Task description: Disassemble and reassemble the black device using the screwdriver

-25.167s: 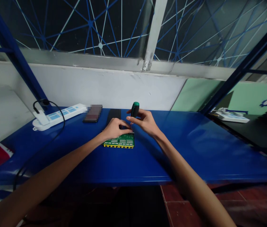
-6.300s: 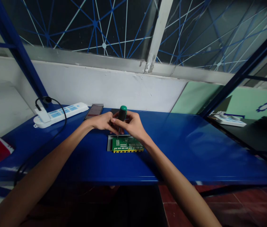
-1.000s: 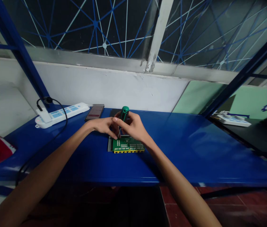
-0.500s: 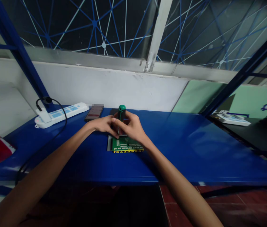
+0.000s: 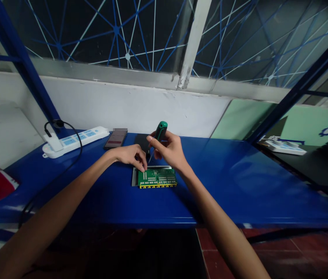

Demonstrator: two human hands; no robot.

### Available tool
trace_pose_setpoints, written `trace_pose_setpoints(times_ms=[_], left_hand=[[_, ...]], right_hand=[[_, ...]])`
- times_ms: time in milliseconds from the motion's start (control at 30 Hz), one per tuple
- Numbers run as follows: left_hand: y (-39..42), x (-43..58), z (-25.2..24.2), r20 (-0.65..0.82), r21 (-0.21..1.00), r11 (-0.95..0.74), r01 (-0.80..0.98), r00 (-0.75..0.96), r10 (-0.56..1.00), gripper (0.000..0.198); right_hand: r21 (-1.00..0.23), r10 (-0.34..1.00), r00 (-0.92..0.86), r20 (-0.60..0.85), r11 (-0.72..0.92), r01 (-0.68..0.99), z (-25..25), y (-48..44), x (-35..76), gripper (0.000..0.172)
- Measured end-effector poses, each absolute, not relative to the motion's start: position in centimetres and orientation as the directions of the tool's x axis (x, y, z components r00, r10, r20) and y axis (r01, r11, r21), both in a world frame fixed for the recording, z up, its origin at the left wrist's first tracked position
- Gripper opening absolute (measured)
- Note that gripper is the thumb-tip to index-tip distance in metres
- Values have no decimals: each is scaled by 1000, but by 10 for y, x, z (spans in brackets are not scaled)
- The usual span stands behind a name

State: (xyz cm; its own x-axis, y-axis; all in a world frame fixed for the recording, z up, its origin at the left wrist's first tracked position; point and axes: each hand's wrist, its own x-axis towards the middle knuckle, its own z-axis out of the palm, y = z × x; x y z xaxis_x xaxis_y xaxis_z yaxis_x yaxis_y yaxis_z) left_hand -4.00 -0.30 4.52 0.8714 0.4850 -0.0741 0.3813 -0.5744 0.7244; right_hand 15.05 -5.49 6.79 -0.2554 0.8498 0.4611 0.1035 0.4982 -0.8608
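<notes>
A green circuit board (image 5: 155, 176) with yellow connectors along its near edge lies on a metal plate (image 5: 135, 177) on the blue table. My right hand (image 5: 169, 149) is closed round a green and black screwdriver (image 5: 160, 131), tilted, its thin shaft pointing down to the left behind the board's far edge. The fingers of my left hand (image 5: 134, 155) are pressed together at the board's upper left corner; whatever they may pinch is too small to see. A dark object (image 5: 142, 141), partly hidden by my hands, lies behind the board.
A white power strip (image 5: 76, 141) with a black cable lies on the table (image 5: 224, 186) at the left, beside a phone (image 5: 116, 138). Blue frame posts rise at both sides. At the right, a white device (image 5: 285, 147) sits on a dark surface.
My right hand has moved right and slightly up with the screwdriver, which now leans instead of standing nearly upright. More of the board shows. My left hand has barely moved.
</notes>
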Motion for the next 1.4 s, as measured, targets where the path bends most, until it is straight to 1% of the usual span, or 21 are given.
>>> trace_pose_setpoints(times_ms=[133, 267, 600, 733, 867, 967, 1033, 1100, 1200, 1300, 1400], left_hand=[[-5, -38, 46, -74, 725, -571, 384, 869, 490, 21], [-8, -36, 49, -88, 698, -586, 411, 862, 499, 24], [-19, -31, 59, -98, 563, -692, 452, 868, 487, 23], [-16, -33, 59, -125, 582, -669, 462, 864, 489, 24], [-14, -37, 58, -94, 602, -653, 461, 852, 515, 25], [-14, -34, 57, -43, 614, -640, 461, 830, 557, 26], [-12, -27, 58, 8, 605, -648, 463, 810, 586, 27], [-8, -16, 60, 52, 575, -667, 475, 792, 608, 28], [1, 7, 61, 6, 535, -674, 508, 796, 605, 30], [12, 31, 54, 36, 482, -679, 553, 762, 646, 26], [19, 47, 40, 80, 479, -640, 601, 696, 713, 26]], right_hand=[[-862, 855, -226, 467, 497, 98, 73, -54, 157, 34], [-867, 864, -189, 467, 489, 93, 78, -53, 166, 34], [-861, 864, -101, 492, 501, 87, 78, -41, 189, 31], [-859, 864, -92, 495, 502, 99, 79, -40, 192, 32], [-849, 859, -70, 507, 512, 129, 80, -39, 198, 32], [-834, 861, -40, 508, 503, 228, 74, -33, 213, 34], [-797, 861, -1, 508, 471, 379, 67, -25, 227, 37], [-715, 854, 33, 519, 413, 564, 57, -16, 241, 35], [-582, 886, 17, 462, 289, 760, 42, -5, 253, 30], [-434, 916, 13, 402, 178, 883, 32, -2, 251, 32], [-308, 939, -14, 343, 127, 943, 26, -3, 245, 36]])
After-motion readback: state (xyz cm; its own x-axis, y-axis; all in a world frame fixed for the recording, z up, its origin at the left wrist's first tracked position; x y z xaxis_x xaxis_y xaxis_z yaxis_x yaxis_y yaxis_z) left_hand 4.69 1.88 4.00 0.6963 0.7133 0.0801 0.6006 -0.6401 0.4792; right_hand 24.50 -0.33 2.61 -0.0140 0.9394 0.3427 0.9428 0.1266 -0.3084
